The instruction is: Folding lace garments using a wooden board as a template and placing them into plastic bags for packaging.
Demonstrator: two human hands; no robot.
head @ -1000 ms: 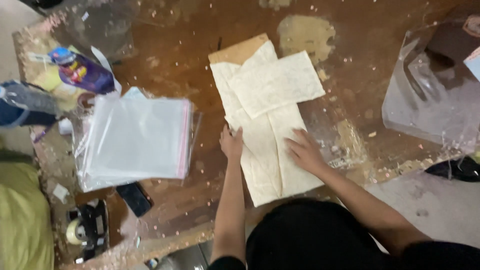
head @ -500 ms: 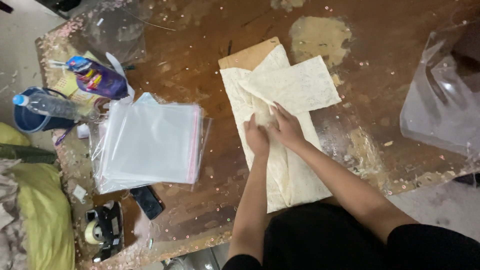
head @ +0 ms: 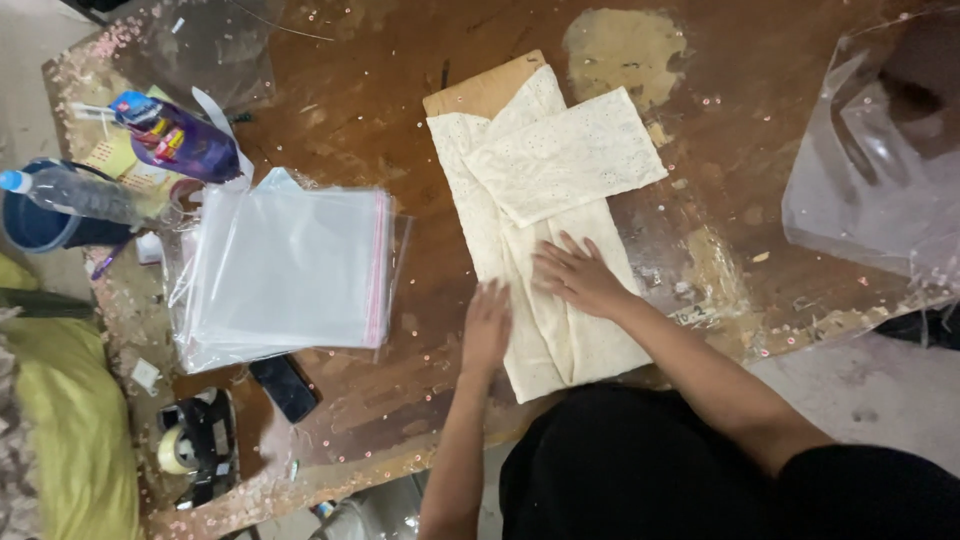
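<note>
Head view shows a cream embroidered fabric piece (head: 545,250) lying folded lengthwise on a worn brown wooden surface (head: 400,80), its upper end resting on a flat piece of brown cardboard (head: 480,92) and one flap folded across at an angle near the top. The right hand (head: 578,275) lies flat on the lower half of the cloth with fingers spread wide, gripping nothing, apparently pressing the fold so it stays put. The left hand (head: 487,328) rests palm down, fingers together and extended, on the left edge of the same cloth, likewise open and holding nothing, seemingly smoothing that edge against the surface. Just left of the fabric, a stack of clear plastic bags with a pink sealing strip (head: 290,265) sits within easy reach. Below that stack lies a dark phone (head: 284,388), and nearer the corner a tape dispenser (head: 195,445). Farther left are a purple snack packet (head: 180,140), a plastic water bottle (head: 70,192) over a blue bucket (head: 40,225), and a yellow-green cloth (head: 70,420) beyond the edge. A large clear plastic sheet (head: 870,170) lies at the far right, well apart from the hands.
</note>
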